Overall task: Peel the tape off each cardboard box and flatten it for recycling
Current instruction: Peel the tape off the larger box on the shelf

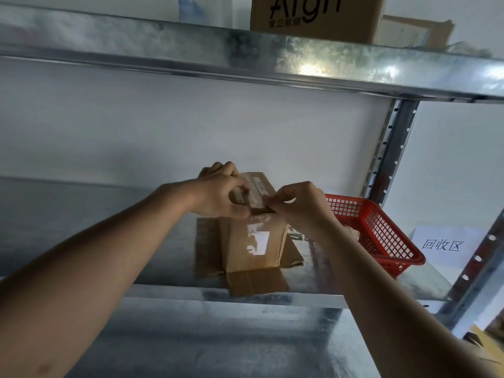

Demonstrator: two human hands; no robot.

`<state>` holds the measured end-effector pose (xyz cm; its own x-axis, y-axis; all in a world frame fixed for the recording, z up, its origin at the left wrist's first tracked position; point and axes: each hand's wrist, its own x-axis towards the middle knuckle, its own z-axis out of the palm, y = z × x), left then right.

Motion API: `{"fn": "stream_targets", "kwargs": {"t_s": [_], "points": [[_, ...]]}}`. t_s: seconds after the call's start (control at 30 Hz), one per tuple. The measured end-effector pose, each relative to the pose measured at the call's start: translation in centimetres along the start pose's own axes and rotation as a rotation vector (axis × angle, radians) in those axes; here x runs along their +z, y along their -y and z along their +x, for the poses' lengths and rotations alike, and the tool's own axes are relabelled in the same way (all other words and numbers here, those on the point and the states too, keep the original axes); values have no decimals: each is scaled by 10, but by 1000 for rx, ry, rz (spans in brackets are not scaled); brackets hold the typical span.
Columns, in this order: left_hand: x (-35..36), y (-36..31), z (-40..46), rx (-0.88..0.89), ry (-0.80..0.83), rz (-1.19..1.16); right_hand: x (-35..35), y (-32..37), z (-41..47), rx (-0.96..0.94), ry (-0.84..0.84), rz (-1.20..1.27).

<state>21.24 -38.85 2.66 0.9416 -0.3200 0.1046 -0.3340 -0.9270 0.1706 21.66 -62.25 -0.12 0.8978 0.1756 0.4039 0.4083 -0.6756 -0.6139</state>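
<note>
A: Nearest first. What's on the shelf edge?

B: Metal shelf [354, 285], galvanised. Flat cardboard flaps [256, 282] spread at the front lip, w/ the cardboard box [253, 241] standing upright on them, roughly mid-shelf. Shiny clear tape patch on its front face, glare on it.

A: Hands?

B: Both up at the box top. Left hand [221, 192] wraps the top left corner, fingers curled over the far side, thumb on the near face, so gripping the box. Right hand [297, 205] pinches a strip of tape [256, 199] at the top edge betw. thumb & forefinger; tape looks partly lifted, though blur makes that hard to confirm.

A: Right of the box?

B: Red plastic basket [381, 236], mesh sides, just beside the box, behind the right wrist. Contents mostly hidden. Beyond it a white paper sign [441, 244] w/ printed characters, by the upright post [392, 151].

A: Farther back?

B: White wall. Upper shelf [191, 50] overhead, carrying a printed carton [316, 15] & a second, smaller carton [417, 31] behind it to the right.
</note>
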Motion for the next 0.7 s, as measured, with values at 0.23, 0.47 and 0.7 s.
{"fn": "stream_targets", "kwargs": {"t_s": [0.23,0.47,0.7], "points": [[-2,-11,-14,-142,74,-228,22,38,-4,11,1,-163],[21,-10,-35,-87,39,-5,29,54,-3,47,53,-103],[14,-7,-42,-56,101,92,14,41,-4,261,-107,346]]}}
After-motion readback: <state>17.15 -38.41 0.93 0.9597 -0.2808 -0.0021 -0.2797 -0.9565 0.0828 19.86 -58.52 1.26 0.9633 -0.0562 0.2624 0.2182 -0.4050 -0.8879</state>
